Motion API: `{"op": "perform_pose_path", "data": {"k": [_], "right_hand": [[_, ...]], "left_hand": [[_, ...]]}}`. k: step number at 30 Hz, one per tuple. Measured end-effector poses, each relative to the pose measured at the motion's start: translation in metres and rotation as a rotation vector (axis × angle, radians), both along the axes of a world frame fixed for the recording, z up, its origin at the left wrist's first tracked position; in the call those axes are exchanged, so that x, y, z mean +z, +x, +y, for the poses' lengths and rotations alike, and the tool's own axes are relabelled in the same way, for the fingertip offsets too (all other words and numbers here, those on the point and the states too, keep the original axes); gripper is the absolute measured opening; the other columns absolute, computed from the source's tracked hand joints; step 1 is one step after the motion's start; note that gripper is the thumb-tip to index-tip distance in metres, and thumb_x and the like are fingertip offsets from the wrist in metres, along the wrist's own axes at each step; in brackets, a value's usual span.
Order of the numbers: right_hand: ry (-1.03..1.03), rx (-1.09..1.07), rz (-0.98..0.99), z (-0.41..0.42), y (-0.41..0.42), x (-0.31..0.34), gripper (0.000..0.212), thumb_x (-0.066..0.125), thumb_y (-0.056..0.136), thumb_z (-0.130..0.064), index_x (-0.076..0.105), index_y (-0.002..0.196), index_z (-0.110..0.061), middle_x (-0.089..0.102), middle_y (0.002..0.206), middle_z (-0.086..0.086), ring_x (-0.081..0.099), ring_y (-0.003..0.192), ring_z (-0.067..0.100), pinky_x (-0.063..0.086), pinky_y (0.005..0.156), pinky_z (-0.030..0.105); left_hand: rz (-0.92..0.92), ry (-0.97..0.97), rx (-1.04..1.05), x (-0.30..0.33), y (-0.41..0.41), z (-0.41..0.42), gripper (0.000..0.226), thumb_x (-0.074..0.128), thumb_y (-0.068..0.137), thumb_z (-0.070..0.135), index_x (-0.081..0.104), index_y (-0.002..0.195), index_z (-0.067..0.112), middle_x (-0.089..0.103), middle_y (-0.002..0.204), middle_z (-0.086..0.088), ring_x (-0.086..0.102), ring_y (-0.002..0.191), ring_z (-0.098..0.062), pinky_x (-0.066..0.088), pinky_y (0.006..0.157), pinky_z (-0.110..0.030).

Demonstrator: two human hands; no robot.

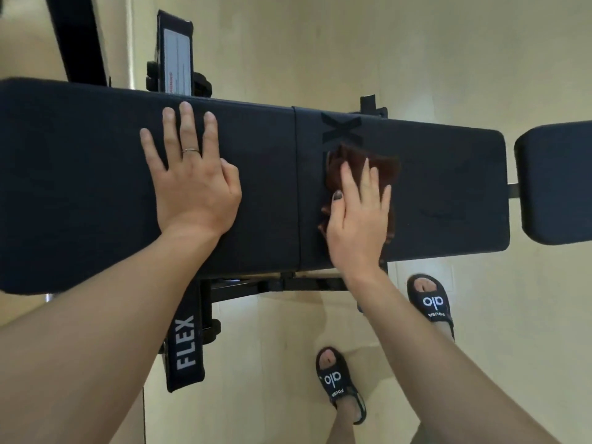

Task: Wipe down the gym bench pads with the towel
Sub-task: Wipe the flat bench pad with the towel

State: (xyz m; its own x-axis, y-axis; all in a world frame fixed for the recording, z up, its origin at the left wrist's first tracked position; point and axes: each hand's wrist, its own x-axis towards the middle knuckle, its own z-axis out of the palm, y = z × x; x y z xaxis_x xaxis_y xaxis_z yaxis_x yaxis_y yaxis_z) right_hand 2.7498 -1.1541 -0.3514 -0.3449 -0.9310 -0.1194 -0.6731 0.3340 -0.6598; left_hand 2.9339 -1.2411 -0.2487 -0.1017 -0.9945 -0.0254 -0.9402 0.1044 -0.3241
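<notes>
A black gym bench runs left to right below me, with a long back pad on the left and a seat pad on the right. A dark brown towel lies crumpled on the seat pad near the seam. My right hand presses flat on top of the towel, fingers spread, covering most of it. My left hand rests flat on the back pad with fingers apart and a ring on one finger; it holds nothing.
Another black pad sits past the seat's right end. The bench's frame and a "FLEX" foot bar stick out toward me. My two feet in black slides stand on the pale floor by the bench.
</notes>
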Motion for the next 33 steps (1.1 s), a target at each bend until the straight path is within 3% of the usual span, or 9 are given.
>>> {"op": "perform_pose_path", "data": {"k": [3, 6, 9, 12, 16, 23, 25, 30, 33], "right_hand": [[0.000, 0.107, -0.020, 0.054, 0.013, 0.003, 0.051, 0.032, 0.111, -0.033, 0.035, 0.162, -0.029, 0.027, 0.172, 0.001, 0.012, 0.162, 0.018, 0.001, 0.133, 0.041], [-0.007, 0.236, -0.016, 0.076, 0.000, 0.001, 0.052, 0.033, 0.110, -0.033, 0.033, 0.162, -0.031, 0.023, 0.173, 0.000, 0.009, 0.163, 0.017, 0.004, 0.133, 0.045], [-0.026, 0.184, 0.026, 0.015, -0.018, -0.006, 0.055, 0.027, 0.108, -0.034, 0.034, 0.162, -0.029, 0.025, 0.173, 0.004, 0.014, 0.162, 0.023, 0.011, 0.132, 0.049], [-0.026, 0.073, 0.061, -0.064, -0.038, -0.013, 0.057, 0.027, 0.107, -0.033, 0.034, 0.163, -0.027, 0.026, 0.172, 0.005, 0.017, 0.161, 0.025, 0.014, 0.132, 0.050], [-0.061, 0.063, 0.088, -0.102, -0.057, -0.029, 0.059, 0.025, 0.105, -0.034, 0.038, 0.161, -0.025, 0.031, 0.171, 0.006, 0.022, 0.160, 0.026, 0.018, 0.130, 0.052], [0.021, 0.154, 0.055, 0.076, -0.025, -0.016, 0.056, 0.035, 0.105, -0.029, 0.039, 0.160, -0.025, 0.028, 0.171, 0.007, 0.018, 0.161, 0.028, 0.018, 0.130, 0.053], [0.012, 0.166, 0.041, 0.050, -0.035, -0.022, 0.054, 0.033, 0.106, -0.030, 0.039, 0.160, -0.026, 0.030, 0.171, 0.007, 0.020, 0.161, 0.028, 0.018, 0.131, 0.050], [-0.024, 0.086, 0.069, -0.104, -0.066, -0.028, 0.057, 0.028, 0.106, -0.034, 0.038, 0.161, -0.024, 0.033, 0.170, 0.007, 0.024, 0.159, 0.025, 0.015, 0.131, 0.047], [-0.029, 0.047, 0.038, -0.127, -0.064, -0.032, 0.053, 0.031, 0.107, -0.033, 0.047, 0.157, -0.022, 0.041, 0.166, 0.007, 0.031, 0.156, 0.024, 0.015, 0.131, 0.046]], "left_hand": [[-0.016, 0.023, 0.020, 0.002, -0.001, 0.000, 0.064, 0.028, 0.102, 0.031, 0.018, 0.162, 0.010, 0.011, 0.171, -0.020, 0.007, 0.159, -0.038, 0.007, 0.126, -0.063], [0.080, 0.056, -0.020, 0.000, -0.033, 0.002, 0.068, 0.032, 0.101, 0.030, 0.016, 0.162, 0.006, 0.013, 0.170, -0.023, 0.009, 0.159, -0.037, 0.006, 0.128, -0.060], [0.187, 0.180, -0.236, -0.023, -0.082, 0.012, 0.066, 0.029, 0.103, 0.030, 0.014, 0.164, 0.011, 0.015, 0.172, -0.011, 0.010, 0.160, -0.025, 0.004, 0.131, -0.049], [0.094, 0.226, -0.236, -0.049, -0.092, 0.022, 0.065, 0.018, 0.105, 0.033, 0.006, 0.165, 0.010, 0.002, 0.174, -0.009, 0.000, 0.161, -0.024, 0.001, 0.131, -0.046], [0.026, 0.164, -0.249, -0.060, -0.089, 0.021, 0.066, 0.019, 0.105, 0.035, 0.007, 0.164, 0.008, 0.006, 0.173, -0.012, 0.004, 0.161, -0.027, 0.007, 0.131, -0.049], [0.018, 0.198, -0.215, -0.056, -0.092, 0.023, 0.065, 0.019, 0.105, 0.034, 0.008, 0.164, 0.008, 0.004, 0.173, -0.011, 0.003, 0.161, -0.027, 0.006, 0.131, -0.049], [0.034, 0.173, -0.221, -0.056, -0.092, 0.024, 0.065, 0.019, 0.105, 0.034, 0.009, 0.164, 0.008, 0.006, 0.173, -0.012, 0.004, 0.161, -0.027, 0.007, 0.131, -0.049], [0.002, 0.170, -0.240, -0.059, -0.094, 0.023, 0.065, 0.020, 0.105, 0.034, 0.011, 0.163, 0.008, 0.009, 0.173, -0.013, 0.007, 0.161, -0.028, 0.009, 0.130, -0.050], [-0.008, 0.150, -0.243, -0.057, -0.092, 0.023, 0.065, 0.021, 0.104, 0.033, 0.014, 0.163, 0.007, 0.011, 0.173, -0.013, 0.008, 0.161, -0.028, 0.010, 0.130, -0.051]]}}
